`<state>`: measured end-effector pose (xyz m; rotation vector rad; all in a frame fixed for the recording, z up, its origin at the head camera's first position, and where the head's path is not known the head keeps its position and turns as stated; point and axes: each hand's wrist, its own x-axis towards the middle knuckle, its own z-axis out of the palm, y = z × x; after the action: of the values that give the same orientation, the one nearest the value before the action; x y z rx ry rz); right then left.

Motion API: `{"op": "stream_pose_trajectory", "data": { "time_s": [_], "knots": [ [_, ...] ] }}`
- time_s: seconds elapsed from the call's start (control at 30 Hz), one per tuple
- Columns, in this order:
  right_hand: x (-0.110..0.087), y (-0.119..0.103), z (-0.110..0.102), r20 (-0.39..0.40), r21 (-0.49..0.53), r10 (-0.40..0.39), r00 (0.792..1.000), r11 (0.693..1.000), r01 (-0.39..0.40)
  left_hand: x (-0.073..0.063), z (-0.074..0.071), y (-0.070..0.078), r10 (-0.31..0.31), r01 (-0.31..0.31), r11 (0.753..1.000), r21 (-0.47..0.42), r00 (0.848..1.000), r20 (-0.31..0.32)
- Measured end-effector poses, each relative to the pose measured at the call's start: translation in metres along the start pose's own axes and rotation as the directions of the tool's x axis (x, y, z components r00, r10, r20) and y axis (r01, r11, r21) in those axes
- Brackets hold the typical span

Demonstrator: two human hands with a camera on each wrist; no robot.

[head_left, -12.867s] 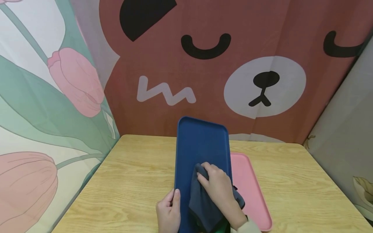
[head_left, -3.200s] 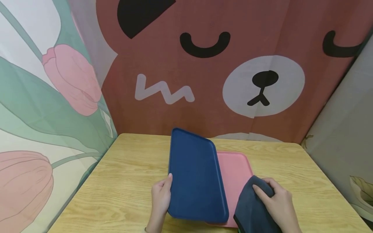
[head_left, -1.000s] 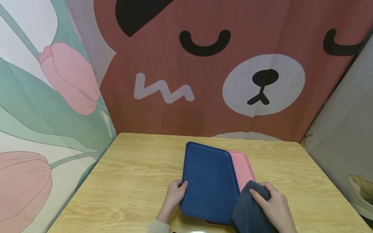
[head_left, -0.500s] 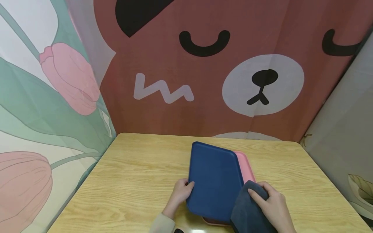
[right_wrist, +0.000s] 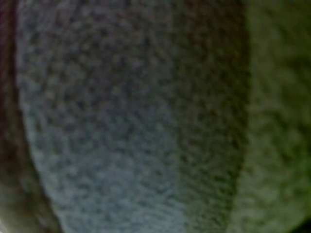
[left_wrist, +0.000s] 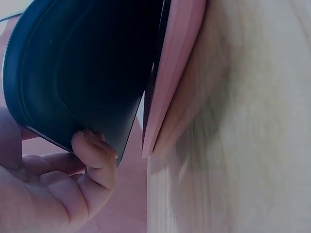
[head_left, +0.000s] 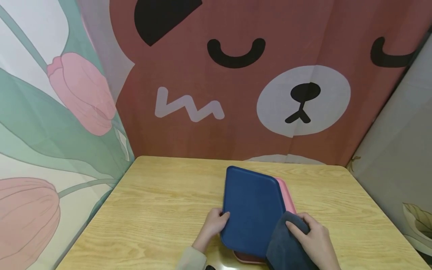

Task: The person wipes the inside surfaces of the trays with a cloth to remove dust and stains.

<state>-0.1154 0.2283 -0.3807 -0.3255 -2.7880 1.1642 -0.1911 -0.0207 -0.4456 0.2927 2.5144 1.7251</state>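
My left hand [head_left: 213, 223] grips the left edge of a blue rectangular tray [head_left: 253, 210], thumb on its upper face. In the left wrist view, curled fingers [left_wrist: 97, 165] sit at the tray's edge, and the tray tilts above a pink tray [left_wrist: 170, 73]. That pink tray lies on the table, mostly covered by the blue one in the head view. A dark grey-blue cloth [head_left: 287, 240] hangs from my right hand [head_left: 315, 236], pinched between thumb and fingers. It overlaps the blue tray's lower right corner. Blurred cloth [right_wrist: 121, 121] fills most of the right wrist view.
A wood-grain table [head_left: 162, 195] carries the trays. Behind it hangs a brown curtain [head_left: 185, 138] with a bear face, and a floral curtain [head_left: 84, 97] is on the left. A pale curtain [head_left: 398, 142] borders the right side.
Earliest, my right hand pressed the cloth on the raised blue tray's face; later the cloth was off to the right. Since then the tray has come lower and shifted right over the pink tray.
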Motion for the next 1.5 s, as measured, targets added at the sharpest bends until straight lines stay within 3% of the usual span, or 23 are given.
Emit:
{"op": "stream_pose_trajectory", "data": {
  "time_s": [0.37, 0.57, 1.03, 1.5],
  "knots": [
    [-0.002, -0.001, 0.002, -0.004, 0.000, -0.009, 1.000, 1.000, 0.009, 0.004, 0.008, 0.000, -0.022, 0.022, 1.000, 0.000, 1.000, 0.016],
    [-0.001, 0.000, 0.003, 0.010, 0.001, -0.004, 1.000, 1.000, 0.004, 0.004, 0.010, 0.004, -0.001, 0.001, 1.000, 0.005, 1.000, 0.025],
    [-0.003, -0.001, 0.005, 0.014, 0.002, -0.016, 1.000, 1.000, 0.016, 0.003, 0.012, 0.007, -0.033, 0.032, 0.999, 0.008, 0.996, 0.086],
    [-0.003, -0.001, 0.007, 0.032, 0.001, -0.011, 0.999, 1.000, 0.011, -0.003, 0.013, 0.002, -0.057, 0.044, 0.995, 0.087, 0.987, 0.152]
  ]
}}
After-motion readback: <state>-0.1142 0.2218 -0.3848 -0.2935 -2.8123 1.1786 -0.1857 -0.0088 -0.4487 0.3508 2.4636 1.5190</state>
